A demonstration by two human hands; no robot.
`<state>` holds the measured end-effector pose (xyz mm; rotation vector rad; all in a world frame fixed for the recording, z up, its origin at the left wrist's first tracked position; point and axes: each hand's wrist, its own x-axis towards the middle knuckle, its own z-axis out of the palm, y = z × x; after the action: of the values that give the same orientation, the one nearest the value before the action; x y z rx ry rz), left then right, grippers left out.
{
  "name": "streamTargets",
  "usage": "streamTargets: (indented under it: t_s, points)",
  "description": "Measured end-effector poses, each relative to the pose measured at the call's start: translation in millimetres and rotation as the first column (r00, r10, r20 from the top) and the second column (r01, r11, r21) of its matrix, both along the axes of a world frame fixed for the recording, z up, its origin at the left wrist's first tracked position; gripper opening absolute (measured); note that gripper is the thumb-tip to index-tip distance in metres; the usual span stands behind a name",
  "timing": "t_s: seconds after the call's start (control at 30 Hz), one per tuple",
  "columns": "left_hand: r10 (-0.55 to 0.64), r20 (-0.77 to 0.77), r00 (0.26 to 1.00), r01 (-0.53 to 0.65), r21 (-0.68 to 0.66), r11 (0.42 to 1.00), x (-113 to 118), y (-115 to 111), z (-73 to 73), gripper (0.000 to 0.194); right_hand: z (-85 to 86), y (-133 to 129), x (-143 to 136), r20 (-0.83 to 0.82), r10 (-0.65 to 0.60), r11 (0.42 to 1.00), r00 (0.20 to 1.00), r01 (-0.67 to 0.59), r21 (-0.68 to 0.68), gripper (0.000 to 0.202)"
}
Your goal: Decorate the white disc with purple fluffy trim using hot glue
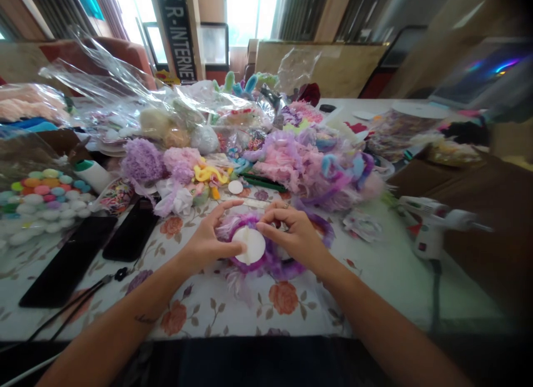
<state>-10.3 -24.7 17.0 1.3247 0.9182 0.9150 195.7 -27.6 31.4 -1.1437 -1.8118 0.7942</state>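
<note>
A white disc (253,248) with a purple fluffy rim (250,266) and pale pink fringe is in my left hand (216,231), whose thumb presses on the disc's face. My right hand (293,231) pinches the purple fluff at the disc's upper right edge with thumb and forefinger. Under and beside my right hand, a loop of purple fuzzy strand (291,270) curves over the flowered tablecloth (254,320). What lies inside the loop is mostly hidden by my right hand.
Two dark phones (69,262) (131,230) lie at the left, near colored pom-poms (50,201). Pink and purple fabric (291,159) and clear plastic bags (137,98) are heaped behind. A glue gun (431,226) stands at the right beside a brown box (470,209).
</note>
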Motion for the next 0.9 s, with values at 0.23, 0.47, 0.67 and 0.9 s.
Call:
streamTargets:
  t_s: [0.23, 0.47, 0.67, 0.9]
  points:
    - [-0.034, -0.014, 0.999, 0.034, -0.011, 0.999, 1.2, 0.7, -3.1, 0.077, 4.9, 0.3, 4.7, -0.017, -0.032, 0.998, 0.999, 0.033, 0.048, 0.018]
    - [-0.109, -0.064, 0.992, 0.109, -0.011, 0.994, 1.5, -1.3, -3.2, 0.081, 8.7, -0.8, 3.1, 0.064, 0.06, 0.997, 0.996, -0.062, 0.04, 0.014]
    - [-0.152, -0.07, 0.986, 0.151, -0.021, 0.988, 3.3, -2.7, -4.4, 0.082, 6.8, -0.7, 1.5, 0.088, 0.107, 0.994, 0.99, -0.104, -0.038, 0.015]
    - [-0.152, -0.089, 0.984, 0.148, -0.045, 0.988, 5.3, -4.1, -3.4, 0.082, -3.5, -0.9, -0.7, 0.054, 0.074, 0.996, 0.996, -0.071, -0.052, 0.018]
